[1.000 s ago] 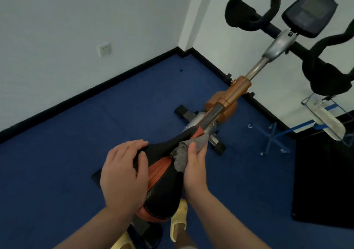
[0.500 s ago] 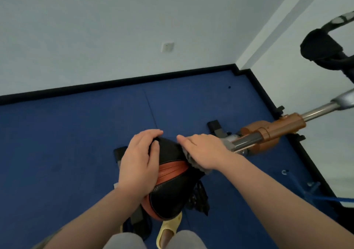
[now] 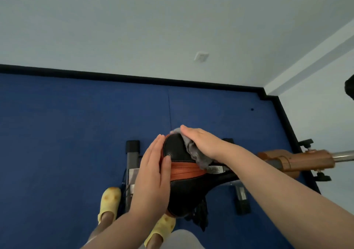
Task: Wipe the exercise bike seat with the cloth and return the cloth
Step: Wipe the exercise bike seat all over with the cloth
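Observation:
The exercise bike seat [image 3: 179,153] is black with an orange band and sits at the centre of the view. My left hand [image 3: 153,174] lies flat against its left side, fingers together, steadying it. My right hand [image 3: 203,143] presses a grey cloth [image 3: 197,156] onto the seat's top right part; the cloth bunches out from under the palm and fingertips.
The bike's orange frame [image 3: 298,160] and steel post run off to the right. Its grey base bars [image 3: 132,158] rest on the blue floor. My feet in yellow slippers [image 3: 110,200] stand below the seat. A white wall with a socket [image 3: 201,56] lies ahead.
The view has swung left, so the handlebars and console have left the frame. My right hand with the cloth has slid across the seat's top toward its far end. My left hand stays on the seat.

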{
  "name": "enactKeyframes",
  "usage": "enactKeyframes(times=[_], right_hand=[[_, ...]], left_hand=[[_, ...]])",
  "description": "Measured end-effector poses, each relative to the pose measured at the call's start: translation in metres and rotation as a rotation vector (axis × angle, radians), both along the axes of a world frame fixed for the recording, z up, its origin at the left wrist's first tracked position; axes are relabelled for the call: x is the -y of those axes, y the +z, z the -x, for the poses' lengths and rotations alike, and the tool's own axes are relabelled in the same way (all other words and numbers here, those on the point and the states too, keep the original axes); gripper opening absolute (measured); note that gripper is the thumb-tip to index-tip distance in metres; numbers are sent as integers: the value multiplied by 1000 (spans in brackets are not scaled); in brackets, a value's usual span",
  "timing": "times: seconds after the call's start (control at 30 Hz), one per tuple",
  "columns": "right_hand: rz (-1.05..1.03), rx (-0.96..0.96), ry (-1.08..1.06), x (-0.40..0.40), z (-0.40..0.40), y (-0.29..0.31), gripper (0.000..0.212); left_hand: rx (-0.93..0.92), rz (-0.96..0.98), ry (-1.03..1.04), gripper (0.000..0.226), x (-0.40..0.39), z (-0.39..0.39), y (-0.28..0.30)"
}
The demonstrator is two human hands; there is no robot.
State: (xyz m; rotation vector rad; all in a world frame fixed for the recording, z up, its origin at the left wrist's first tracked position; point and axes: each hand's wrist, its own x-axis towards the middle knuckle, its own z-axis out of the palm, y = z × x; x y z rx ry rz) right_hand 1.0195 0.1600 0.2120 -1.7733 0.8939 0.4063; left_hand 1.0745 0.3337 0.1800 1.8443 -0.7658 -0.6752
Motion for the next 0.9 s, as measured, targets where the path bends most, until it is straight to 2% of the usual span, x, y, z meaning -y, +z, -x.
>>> enactKeyframes(times=[0.17,0.3,0.4,0.6,0.77,0.9], right_hand=[[4,100,150,-4,-25,4,46],[-72,77,65,10,-2,4,43],[-39,60,54,6,-7,2,43],[115,98,203,-10,-30,3,41],[126,134,53,-4,-5,0,39],[196,86,-81,0,20,1,37]], left_hand=[[46,12,-7,47,-3,-2,0],[75,1,-41,46,-7,-6,2],[87,4,-44,45,-9,-11,4],[114,19,-94,38,-6,-25,8],[201,13,-220,34,-3,-45,14],[268,-2,-359,35,12,-56,18]])
